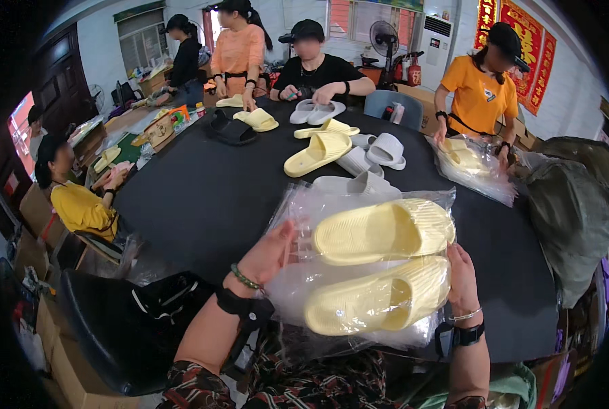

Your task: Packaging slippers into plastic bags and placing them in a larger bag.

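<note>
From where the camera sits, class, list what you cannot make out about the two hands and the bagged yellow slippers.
Head view only:
- Left hand: fingertips hidden behind the clear plastic bag.
- Right hand: fingertips hidden behind the nearer yellow slipper.
- Farther yellow slipper: sole faces away.
- Bag's lower edge: lost in crumpled folds against the lap.
- Black table: near edge covered by the bag.
</note>
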